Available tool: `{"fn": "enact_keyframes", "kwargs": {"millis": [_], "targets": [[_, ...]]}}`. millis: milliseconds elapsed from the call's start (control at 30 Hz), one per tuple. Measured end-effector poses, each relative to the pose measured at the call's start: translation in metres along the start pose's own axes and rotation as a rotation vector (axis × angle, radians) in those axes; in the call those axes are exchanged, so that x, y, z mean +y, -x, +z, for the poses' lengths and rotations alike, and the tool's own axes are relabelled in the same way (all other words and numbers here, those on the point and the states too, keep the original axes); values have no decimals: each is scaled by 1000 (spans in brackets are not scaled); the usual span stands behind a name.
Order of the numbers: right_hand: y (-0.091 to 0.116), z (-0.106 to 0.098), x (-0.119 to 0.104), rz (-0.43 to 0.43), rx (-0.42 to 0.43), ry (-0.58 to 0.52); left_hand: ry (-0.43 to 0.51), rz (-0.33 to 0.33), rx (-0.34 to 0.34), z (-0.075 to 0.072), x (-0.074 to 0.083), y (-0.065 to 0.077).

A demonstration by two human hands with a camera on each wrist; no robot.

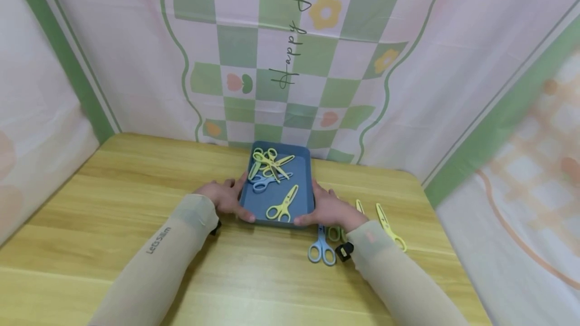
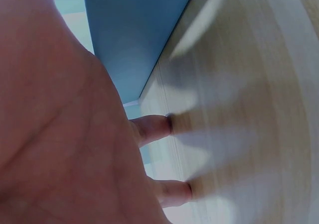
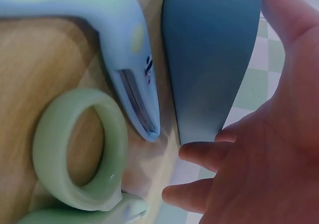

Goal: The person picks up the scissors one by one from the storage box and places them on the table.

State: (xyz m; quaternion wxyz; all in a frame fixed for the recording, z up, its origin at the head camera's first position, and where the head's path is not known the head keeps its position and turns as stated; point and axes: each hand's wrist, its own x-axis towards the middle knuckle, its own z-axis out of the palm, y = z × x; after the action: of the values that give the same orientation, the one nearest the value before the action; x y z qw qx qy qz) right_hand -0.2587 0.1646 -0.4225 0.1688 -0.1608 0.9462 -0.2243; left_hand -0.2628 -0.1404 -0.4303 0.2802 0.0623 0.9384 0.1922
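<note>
A shallow blue tray (image 1: 301, 172) lies on the table between two hands. Along its left side is the left hand (image 1: 225, 199), thumb by the front corner; two of its fingertips (image 2: 158, 128) touch the tabletop in the left wrist view. The right hand (image 1: 333, 209) rests against the opposite side, with its thumb at the front right corner and its fingers stretched along the wall (image 3: 212, 50). Inside, yellow scissors (image 1: 289, 198) lie near the front. Blue scissors (image 1: 274, 179) and several yellow and green scissors overlap in a pile at the back left.
Blue scissors (image 1: 321, 245) sit on the wooden table (image 1: 254, 286) just below the right hand. Green scissors (image 3: 47, 149) are partly hidden beneath that wrist. Further right lie yellow scissors (image 1: 384, 220). A patterned curtain (image 1: 290, 54) hangs right behind the tray.
</note>
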Motion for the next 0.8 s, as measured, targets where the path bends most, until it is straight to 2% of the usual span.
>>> {"fn": "enact_keyframes", "kwargs": {"millis": [100,367,600,800], "targets": [[0,1,0,-25,-5,-24,-1,0,1,1,-1,-1],[1,0,0,32,-27,-71,21,20,6,-3,4,8],[1,1,0,31,-40,-148,6,5,6,0,0,0],[1,2,0,58,-58,-157,6,5,5,2,-2,-3]]}}
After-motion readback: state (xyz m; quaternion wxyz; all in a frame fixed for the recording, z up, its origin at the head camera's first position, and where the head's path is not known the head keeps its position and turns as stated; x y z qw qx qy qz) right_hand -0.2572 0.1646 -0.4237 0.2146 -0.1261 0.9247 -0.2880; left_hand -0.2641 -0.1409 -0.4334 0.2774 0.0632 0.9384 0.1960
